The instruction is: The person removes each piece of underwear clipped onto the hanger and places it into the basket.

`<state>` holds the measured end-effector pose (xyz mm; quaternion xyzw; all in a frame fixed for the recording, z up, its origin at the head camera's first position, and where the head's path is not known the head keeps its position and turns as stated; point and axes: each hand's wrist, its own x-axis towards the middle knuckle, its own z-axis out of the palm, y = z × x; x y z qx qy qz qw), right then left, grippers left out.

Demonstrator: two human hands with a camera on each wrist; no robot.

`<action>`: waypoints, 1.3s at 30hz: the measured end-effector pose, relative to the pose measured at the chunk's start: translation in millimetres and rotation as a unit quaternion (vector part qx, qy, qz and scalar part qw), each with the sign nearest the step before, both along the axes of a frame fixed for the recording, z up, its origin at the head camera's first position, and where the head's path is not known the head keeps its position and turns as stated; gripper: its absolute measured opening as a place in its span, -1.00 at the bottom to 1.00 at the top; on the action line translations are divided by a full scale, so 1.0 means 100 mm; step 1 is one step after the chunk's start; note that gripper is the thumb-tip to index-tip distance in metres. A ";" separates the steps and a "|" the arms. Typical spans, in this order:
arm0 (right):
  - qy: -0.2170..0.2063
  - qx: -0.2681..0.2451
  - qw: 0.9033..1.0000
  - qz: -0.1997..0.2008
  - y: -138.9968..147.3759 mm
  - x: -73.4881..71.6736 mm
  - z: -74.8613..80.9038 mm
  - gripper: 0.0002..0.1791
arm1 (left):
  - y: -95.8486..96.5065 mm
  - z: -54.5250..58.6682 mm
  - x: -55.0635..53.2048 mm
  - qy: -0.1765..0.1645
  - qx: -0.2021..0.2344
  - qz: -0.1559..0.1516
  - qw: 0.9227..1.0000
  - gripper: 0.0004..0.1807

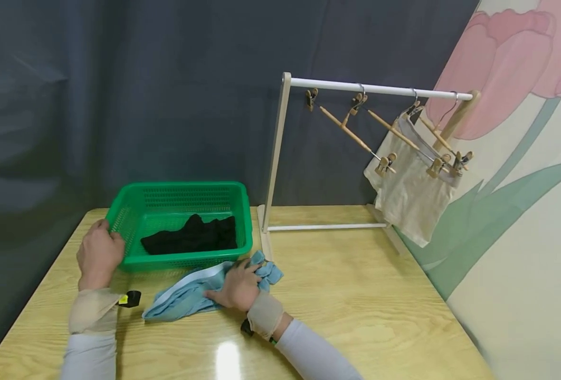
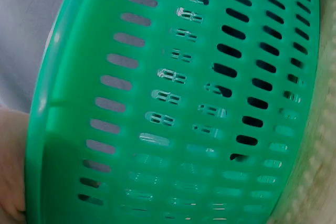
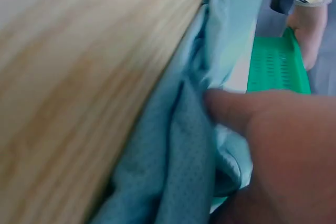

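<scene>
My left hand (image 1: 101, 249) grips the left rim of a green plastic basket (image 1: 180, 259). The left wrist view is filled by the basket's slotted side wall (image 2: 205, 66). Inside the basket lies a crumpled black garment (image 1: 190, 236). In front of it, a light blue garment with a pale band (image 1: 185, 296) is spread on the table. My right hand (image 1: 239, 285) rests on this garment, thumb and fingers spread. In the right wrist view the thumb touches the folds of the blue cloth (image 3: 184, 145); the other fingertips are hidden there.
A small clothes rack (image 1: 275, 153) stands behind on the right. From its white bar (image 1: 327, 84) hang several wooden clip hangers (image 1: 344, 126), and beige shorts (image 1: 408, 179) are clipped on one. A dark curtain (image 1: 190, 95) is behind the wooden table (image 1: 337, 295); a painted wall (image 1: 536, 211) is at right.
</scene>
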<state>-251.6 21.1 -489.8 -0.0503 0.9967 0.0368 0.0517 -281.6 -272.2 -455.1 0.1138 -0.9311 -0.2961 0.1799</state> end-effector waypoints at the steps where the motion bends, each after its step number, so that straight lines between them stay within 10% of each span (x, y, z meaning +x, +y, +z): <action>1: -0.008 0.000 1.000 0.000 0.00 -0.02 0.00 0.15 | 0.02 -0.01 0.00 0.000 0.009 0.006 1.000 -0.42; 7: 0.004 -0.041 0.999 0.030 0.08 -0.13 0.04 -0.24 | 0.04 0.02 -0.02 0.011 0.070 0.050 0.996 -0.38; 13: 0.013 -0.015 0.988 0.152 0.21 -0.21 -0.01 -0.73 | 0.04 0.01 -0.02 0.007 0.083 0.062 0.995 -0.36; 29: -0.129 -0.299 0.926 0.189 1.07 -0.45 0.20 -0.66 | 0.00 -0.04 -0.04 -0.005 0.088 0.066 0.994 -0.37; 39: -0.078 -0.313 0.926 0.195 1.45 -0.44 0.91 -0.52 | -0.02 -0.06 -0.04 0.004 0.081 0.057 0.995 -0.37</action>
